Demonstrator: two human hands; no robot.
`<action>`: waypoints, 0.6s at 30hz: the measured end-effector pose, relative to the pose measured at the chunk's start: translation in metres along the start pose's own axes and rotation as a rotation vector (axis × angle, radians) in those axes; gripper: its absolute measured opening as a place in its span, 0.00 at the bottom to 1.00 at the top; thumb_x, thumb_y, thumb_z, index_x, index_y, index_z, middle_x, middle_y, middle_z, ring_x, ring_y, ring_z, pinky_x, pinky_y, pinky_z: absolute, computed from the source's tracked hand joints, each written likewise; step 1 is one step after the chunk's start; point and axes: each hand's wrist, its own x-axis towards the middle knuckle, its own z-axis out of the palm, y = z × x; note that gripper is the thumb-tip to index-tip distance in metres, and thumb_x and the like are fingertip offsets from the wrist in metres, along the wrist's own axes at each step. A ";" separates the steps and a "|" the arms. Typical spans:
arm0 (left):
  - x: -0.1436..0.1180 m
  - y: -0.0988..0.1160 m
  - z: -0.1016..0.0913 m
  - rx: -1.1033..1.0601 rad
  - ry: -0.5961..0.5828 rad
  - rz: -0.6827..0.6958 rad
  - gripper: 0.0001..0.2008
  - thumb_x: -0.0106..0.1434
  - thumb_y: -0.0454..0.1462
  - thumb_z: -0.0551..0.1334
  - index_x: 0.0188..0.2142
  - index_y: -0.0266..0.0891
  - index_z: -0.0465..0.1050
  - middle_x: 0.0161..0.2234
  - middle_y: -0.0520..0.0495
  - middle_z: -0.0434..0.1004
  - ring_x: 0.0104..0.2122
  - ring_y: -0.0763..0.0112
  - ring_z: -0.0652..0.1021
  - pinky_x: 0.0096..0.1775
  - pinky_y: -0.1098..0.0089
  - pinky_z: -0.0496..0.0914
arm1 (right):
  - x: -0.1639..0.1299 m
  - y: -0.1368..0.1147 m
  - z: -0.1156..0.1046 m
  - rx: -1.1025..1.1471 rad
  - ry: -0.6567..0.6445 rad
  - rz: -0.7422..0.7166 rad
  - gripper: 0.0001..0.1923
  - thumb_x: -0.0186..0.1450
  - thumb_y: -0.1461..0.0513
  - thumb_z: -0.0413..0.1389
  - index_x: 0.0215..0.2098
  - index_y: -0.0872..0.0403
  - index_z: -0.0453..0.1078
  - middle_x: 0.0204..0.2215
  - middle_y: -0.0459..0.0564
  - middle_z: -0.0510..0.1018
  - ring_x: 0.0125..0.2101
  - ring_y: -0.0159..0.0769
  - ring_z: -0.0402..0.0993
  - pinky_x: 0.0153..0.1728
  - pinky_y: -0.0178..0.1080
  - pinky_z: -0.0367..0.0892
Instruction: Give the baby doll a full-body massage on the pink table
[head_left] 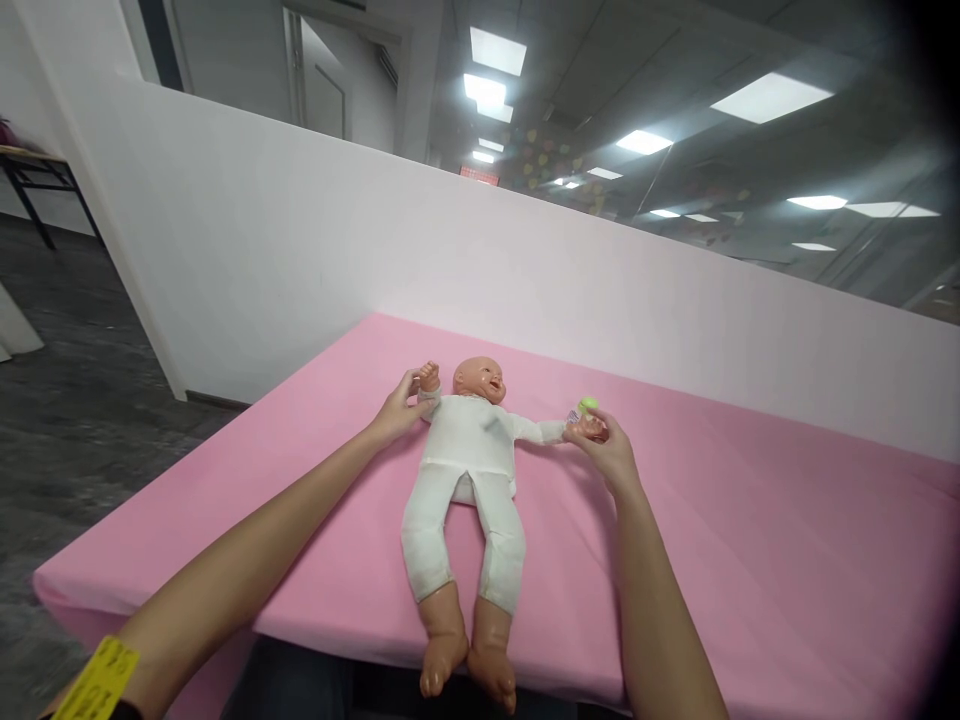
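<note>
A baby doll (469,435) with a white cloth body and bare plastic head, hands and feet lies on its back on the pink-covered table (720,560). Its feet point toward me. My left hand (400,410) is closed round the doll's wrist on the left, and that arm is bent up beside the head. On the other side, my right hand (611,450) grips the doll's hand, with the arm stretched straight out. Just beyond my right fingers is a small item with a light green top (587,405), partly hidden; whether my fingers touch it I cannot tell.
A low white partition wall (525,270) stands along the table's far side. To the left, past the table's edge, lies dark grey floor (82,320) with a dark-legged table (45,185) farther off. My legs are under the near edge.
</note>
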 end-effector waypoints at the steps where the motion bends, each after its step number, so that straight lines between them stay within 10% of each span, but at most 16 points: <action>1: -0.001 0.001 0.001 -0.005 -0.004 -0.004 0.27 0.61 0.39 0.68 0.59 0.47 0.66 0.65 0.41 0.70 0.63 0.56 0.71 0.59 0.57 0.67 | 0.001 -0.001 0.005 0.125 0.037 -0.004 0.47 0.45 0.52 0.76 0.62 0.50 0.71 0.45 0.54 0.83 0.46 0.49 0.81 0.50 0.49 0.74; 5: -0.003 0.005 0.003 -0.007 -0.026 -0.032 0.21 0.62 0.40 0.67 0.53 0.45 0.66 0.65 0.40 0.69 0.67 0.55 0.67 0.55 0.59 0.71 | -0.002 -0.007 0.032 0.380 0.013 -0.103 0.42 0.48 0.52 0.75 0.58 0.55 0.74 0.53 0.60 0.81 0.54 0.52 0.79 0.57 0.53 0.73; 18: -0.013 0.012 0.013 0.207 0.017 0.056 0.20 0.60 0.40 0.68 0.52 0.46 0.76 0.56 0.44 0.75 0.57 0.56 0.75 0.53 0.59 0.75 | -0.025 0.001 0.072 0.038 -0.234 -0.286 0.28 0.59 0.56 0.65 0.58 0.50 0.74 0.52 0.55 0.79 0.51 0.47 0.76 0.54 0.49 0.73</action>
